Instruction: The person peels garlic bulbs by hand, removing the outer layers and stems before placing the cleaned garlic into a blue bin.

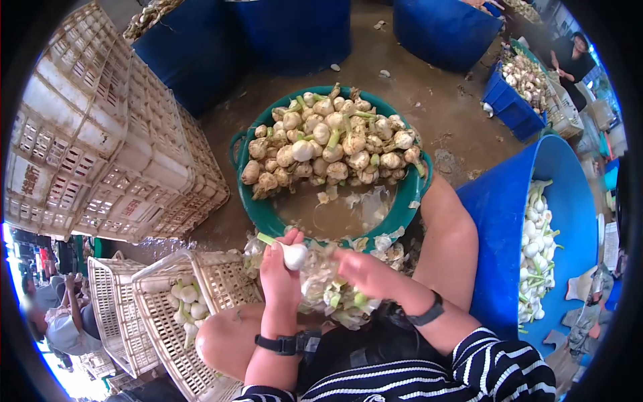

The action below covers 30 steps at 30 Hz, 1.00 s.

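Note:
A white, peeled garlic bulb (pixel 295 256) with a short green stem is held in my left hand (pixel 281 271), the stem pointing up and left. Just to the right, my right hand (pixel 358 268) is smeared by motion, touching nothing that I can make out. Both hands are over a heap of papery garlic skins (pixel 321 285) between my knees. Beyond them is a green tub (pixel 251 204) of unpeeled, soil-stained garlic bulbs (pixel 335 137), with brownish water or wet floor showing at its near side.
White crates (pixel 134 154) are stacked at the left; a slatted basket (pixel 224 268) holds peeled garlic (pixel 189 305). At the right, a blue barrel (pixel 492 208) holds more peeled garlic. Blue barrels (pixel 295 40) line the back. A person (pixel 575 63) is at far right, others at far left.

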Each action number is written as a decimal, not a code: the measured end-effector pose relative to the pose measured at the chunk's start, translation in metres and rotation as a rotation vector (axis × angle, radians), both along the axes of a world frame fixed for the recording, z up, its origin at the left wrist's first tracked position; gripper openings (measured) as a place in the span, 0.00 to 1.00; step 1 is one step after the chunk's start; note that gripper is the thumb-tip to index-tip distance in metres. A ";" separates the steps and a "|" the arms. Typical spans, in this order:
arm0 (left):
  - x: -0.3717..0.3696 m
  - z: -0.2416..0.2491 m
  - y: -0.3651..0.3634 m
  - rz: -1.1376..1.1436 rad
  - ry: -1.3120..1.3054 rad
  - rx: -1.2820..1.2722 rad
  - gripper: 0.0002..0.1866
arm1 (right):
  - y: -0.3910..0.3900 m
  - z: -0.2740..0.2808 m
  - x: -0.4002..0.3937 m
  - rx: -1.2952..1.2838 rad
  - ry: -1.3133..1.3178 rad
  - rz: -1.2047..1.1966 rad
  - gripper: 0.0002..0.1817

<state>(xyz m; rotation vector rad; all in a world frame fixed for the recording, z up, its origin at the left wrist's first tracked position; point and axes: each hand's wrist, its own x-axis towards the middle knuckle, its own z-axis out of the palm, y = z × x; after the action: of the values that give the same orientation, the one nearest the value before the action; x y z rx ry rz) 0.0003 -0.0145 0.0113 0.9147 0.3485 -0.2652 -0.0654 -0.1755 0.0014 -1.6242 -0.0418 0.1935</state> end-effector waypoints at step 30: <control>0.014 -0.023 -0.007 -0.158 0.222 0.393 0.21 | 0.013 0.004 0.061 -0.297 0.129 0.043 0.12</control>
<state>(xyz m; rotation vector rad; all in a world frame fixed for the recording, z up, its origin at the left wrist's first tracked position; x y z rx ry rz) 0.0140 -0.0214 -0.0116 1.3072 0.5461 -0.4558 -0.0043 -0.1625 0.0049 -1.9038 0.0538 0.3505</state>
